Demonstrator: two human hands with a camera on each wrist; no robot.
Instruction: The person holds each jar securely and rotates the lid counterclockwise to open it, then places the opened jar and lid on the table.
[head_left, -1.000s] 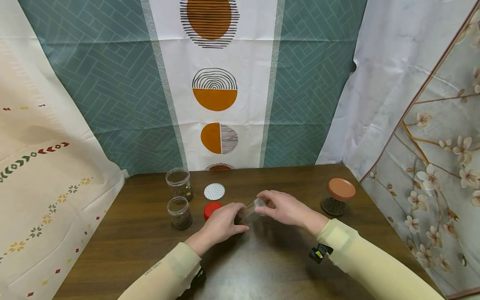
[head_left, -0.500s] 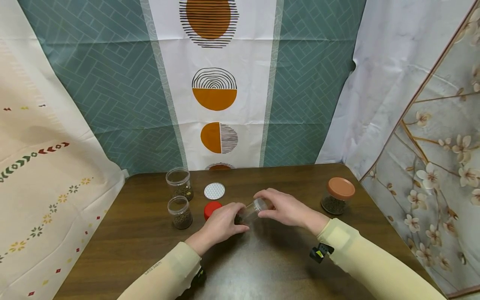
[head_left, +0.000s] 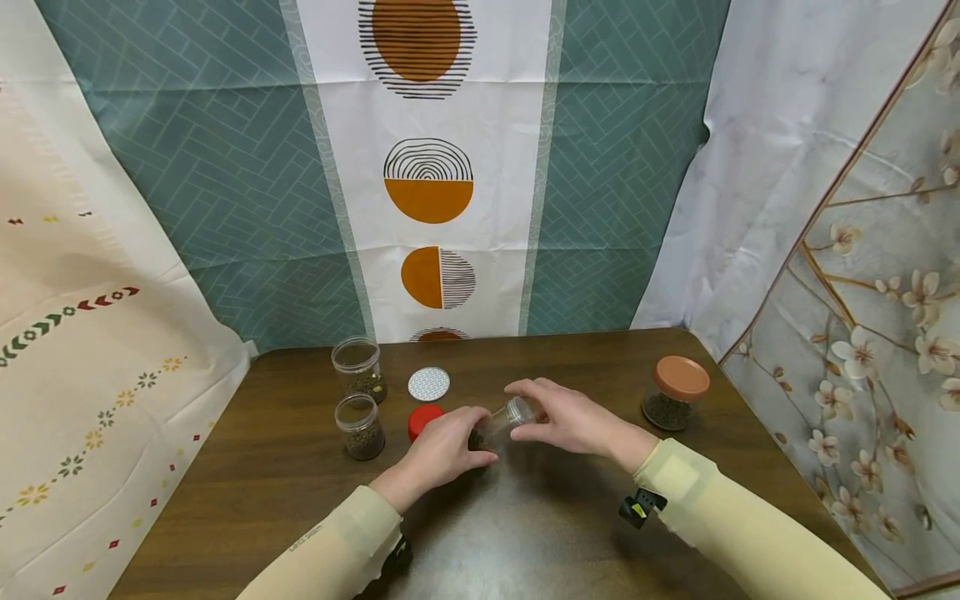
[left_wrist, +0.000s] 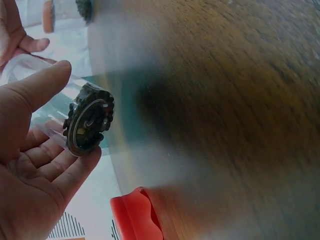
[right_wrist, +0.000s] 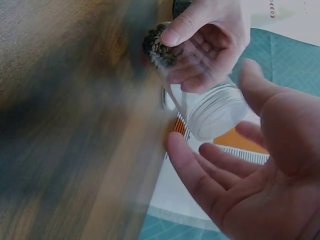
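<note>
My left hand (head_left: 442, 446) grips a small clear jar (head_left: 495, 427) by its lower body, tilted with its ridged mouth end up and to the right. Dark, bean-like pieces (right_wrist: 160, 49) lie at the jar's base; in the left wrist view they show through the bottom (left_wrist: 89, 122). My right hand (head_left: 570, 417) is around the mouth end, thumb and fingers spread. In the right wrist view a gap shows between those fingers (right_wrist: 192, 172) and the jar's ridged end. Just left of my left hand sits a red lid (head_left: 424, 418), partly hidden by it.
Two lidless clear jars stand at the left, a taller one (head_left: 358, 367) behind a smaller one (head_left: 360, 425), both with dark contents. A white patterned disc (head_left: 428, 383) lies behind the red lid. At the right stands a jar with an orange-brown lid (head_left: 682, 377). Curtains hang behind the table.
My right hand has shifted slightly left and its fingers have spread from the jar's mouth end, which now shows more. My left hand keeps its place with the jar.
</note>
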